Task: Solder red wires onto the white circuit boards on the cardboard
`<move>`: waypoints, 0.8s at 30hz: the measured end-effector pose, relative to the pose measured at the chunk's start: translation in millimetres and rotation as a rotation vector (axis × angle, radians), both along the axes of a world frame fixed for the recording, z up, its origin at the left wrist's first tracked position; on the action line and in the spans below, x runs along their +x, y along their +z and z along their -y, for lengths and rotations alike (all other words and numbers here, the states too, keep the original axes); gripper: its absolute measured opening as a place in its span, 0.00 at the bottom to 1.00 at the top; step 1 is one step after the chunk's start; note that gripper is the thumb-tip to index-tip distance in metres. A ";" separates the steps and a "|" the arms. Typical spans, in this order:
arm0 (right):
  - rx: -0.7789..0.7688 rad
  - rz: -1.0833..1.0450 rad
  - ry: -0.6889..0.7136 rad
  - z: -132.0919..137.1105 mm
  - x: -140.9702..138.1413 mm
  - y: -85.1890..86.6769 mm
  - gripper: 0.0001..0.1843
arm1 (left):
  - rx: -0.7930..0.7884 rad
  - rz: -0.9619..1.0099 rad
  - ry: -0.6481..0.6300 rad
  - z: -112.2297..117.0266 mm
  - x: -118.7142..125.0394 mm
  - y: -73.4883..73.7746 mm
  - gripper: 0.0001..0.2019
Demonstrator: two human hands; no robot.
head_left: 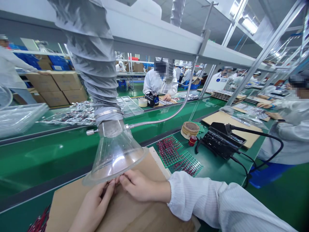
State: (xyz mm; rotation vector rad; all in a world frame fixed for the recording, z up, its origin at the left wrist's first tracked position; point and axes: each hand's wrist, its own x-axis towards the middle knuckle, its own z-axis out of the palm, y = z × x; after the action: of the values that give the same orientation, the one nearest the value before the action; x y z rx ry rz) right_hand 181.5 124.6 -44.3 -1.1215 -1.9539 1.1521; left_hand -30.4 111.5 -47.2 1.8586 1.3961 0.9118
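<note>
- The left hand (pixel 93 206) and right hand (pixel 140 187) sit just beside each other, fingers curled narrow in a pinch; anything between the fingertips is too small to tell;
- the white sleeve (pixel 205 199) of the right arm runs off toward the lower right;
- a cardboard sheet (pixel 125 209) lies directly under both hands, on the green workbench (pixel 48 158);
- a clear plastic fume hood (pixel 114 159) hangs just above the hands, its rim near the fingers; a grey ducted hose (pixel 90 54) rises from it;
- right of the right hand lie green trays of red components (pixel 180 154); beyond them are a tape roll (pixel 190 130), a small red spool (pixel 192 140) and a black soldering station (pixel 223 140);
- farther right, a co-worker (pixel 293 135) reaches over papers on cardboard;
- far ahead of the hands, across the bench, another co-worker (pixel 159 82) sits in a white coat; stacked cardboard boxes (pixel 56 88) stand far to the left.
</note>
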 end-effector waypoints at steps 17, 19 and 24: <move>0.031 0.010 0.000 0.3 0.3 1.5 0.10 | 0.008 -0.030 -0.016 0.9 -0.9 0.8 0.28; 0.032 0.003 0.006 0.3 0.4 0.4 0.10 | 0.010 -0.030 -0.019 0.7 -1.5 -1.4 0.28; 0.055 -0.034 0.027 0.5 0.6 -2.7 0.10 | 0.028 -0.009 -0.011 0.3 -2.5 -7.8 0.29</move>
State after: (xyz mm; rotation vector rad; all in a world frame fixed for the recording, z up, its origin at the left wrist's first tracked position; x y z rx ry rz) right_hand 182.2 124.1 -47.0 -1.0440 -1.9684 1.1170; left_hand -33.0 111.2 -55.1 1.8913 1.3839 0.9240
